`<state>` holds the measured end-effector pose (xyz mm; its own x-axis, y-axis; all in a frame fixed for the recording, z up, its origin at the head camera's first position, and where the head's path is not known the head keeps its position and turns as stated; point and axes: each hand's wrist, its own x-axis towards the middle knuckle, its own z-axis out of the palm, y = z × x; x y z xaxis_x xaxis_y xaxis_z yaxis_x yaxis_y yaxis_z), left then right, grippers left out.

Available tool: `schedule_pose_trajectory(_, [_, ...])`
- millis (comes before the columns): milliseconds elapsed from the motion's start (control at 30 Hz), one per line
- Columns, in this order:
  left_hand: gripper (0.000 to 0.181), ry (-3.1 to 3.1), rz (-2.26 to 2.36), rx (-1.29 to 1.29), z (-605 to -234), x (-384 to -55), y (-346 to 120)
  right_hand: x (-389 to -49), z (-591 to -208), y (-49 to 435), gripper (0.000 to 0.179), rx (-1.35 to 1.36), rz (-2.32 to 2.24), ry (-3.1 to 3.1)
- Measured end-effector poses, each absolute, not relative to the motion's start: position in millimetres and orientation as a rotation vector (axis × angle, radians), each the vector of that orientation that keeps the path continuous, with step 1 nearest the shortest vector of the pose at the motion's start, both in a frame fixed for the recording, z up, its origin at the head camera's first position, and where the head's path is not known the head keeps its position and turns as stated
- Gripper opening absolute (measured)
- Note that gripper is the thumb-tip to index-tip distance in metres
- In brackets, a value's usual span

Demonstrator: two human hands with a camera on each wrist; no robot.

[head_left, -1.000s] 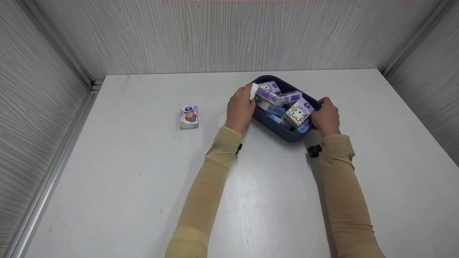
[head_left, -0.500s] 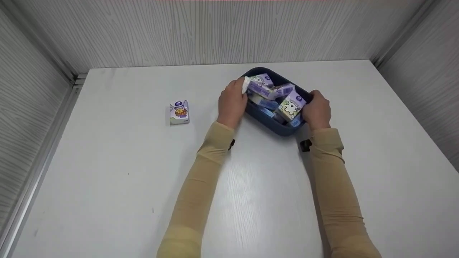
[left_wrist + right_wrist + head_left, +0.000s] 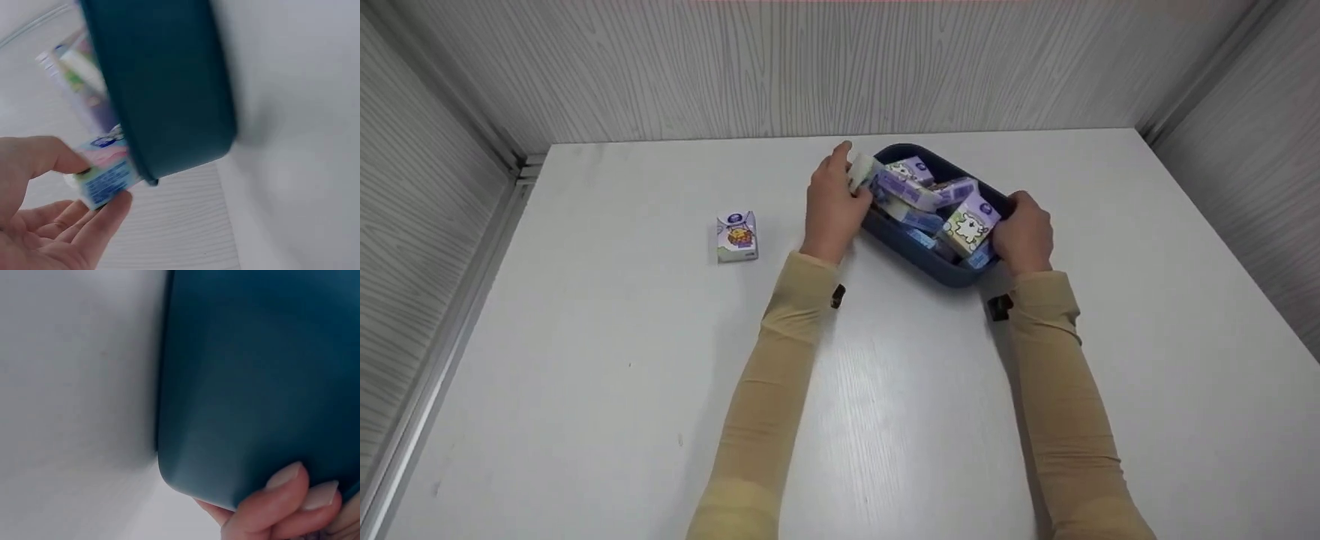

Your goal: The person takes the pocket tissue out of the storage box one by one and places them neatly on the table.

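A small, pale, rectangular carton with blue print is pinched between the thumb and fingers of the left hand, at the rim of a dark blue, round-cornered, plastic-looking container. The carton lies on the palm's right side, towards the container; whether it touches the rim is hard to tell. The left hand is the nearer one to it, with the right hand across the container, gripping the opposite end. The container's long axis slants from beyond the left hand, at the far side, down towards the right hand and the person. Between the two hands, heaped inside at mixed angles, are several small purple, white and blue boxes, some with a white cartoon animal. To the left of the left hand, well apart, a white-and-purple box with an orange cartoon figure lies picture side up on the white counter.
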<state>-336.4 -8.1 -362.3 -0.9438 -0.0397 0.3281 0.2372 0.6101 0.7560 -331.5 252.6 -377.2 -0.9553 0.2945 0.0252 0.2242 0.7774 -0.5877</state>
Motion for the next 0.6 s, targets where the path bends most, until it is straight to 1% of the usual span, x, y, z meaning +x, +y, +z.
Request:
schedule_pose_trajectory(233, [0.052, -2.571, -1.305, -0.162, -356, -333, -17, -331, -378, 255, 0.039, -0.42, 0.917, -2.858])
schedule_pose_trajectory(600, [0.047, -2.582, -1.179, -0.191, -340, -315, -30, -331, -380, 255, 0.038, -0.381, 0.932, -2.812])
